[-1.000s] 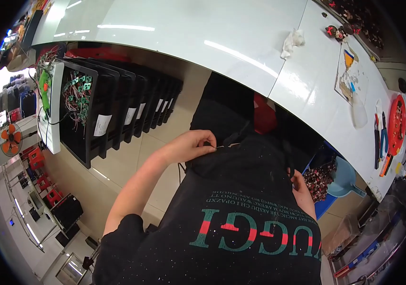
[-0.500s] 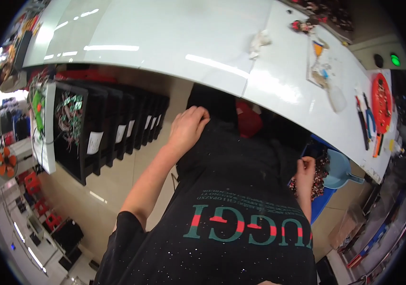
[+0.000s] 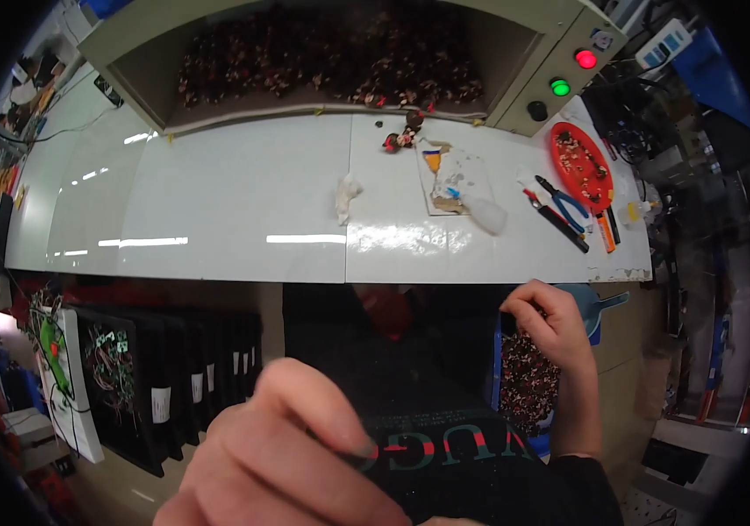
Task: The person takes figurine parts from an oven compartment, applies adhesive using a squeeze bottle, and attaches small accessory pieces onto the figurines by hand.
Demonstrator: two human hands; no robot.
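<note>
My left hand (image 3: 283, 451) is close up at the lower middle, large in view, with its fingers bent inward. Its fingertips are partly hidden, so whatever it may hold cannot be made out. My right hand (image 3: 552, 324) hovers by the front edge of the white table (image 3: 235, 202), fingers curled together and nothing visible in them. Below it a blue bin (image 3: 496, 373) is filled with small dark and copper-coloured parts (image 3: 528, 381). A light blue scoop (image 3: 592, 302) lies beside that hand, at the bin's far end.
Behind the table edge stands a beige box-like machine (image 3: 515, 70) with lit buttons, heaped with parts. A red tray (image 3: 581, 162), blue-handled pliers (image 3: 564, 195), a worn board (image 3: 458, 175) and crumpled tissue (image 3: 346, 197) lie on the table. Black racks (image 3: 160, 368) stand at left.
The view has swung up, bringing the machine into sight. My left hand has left my lap and come up close; my right hand has risen near the table edge.
</note>
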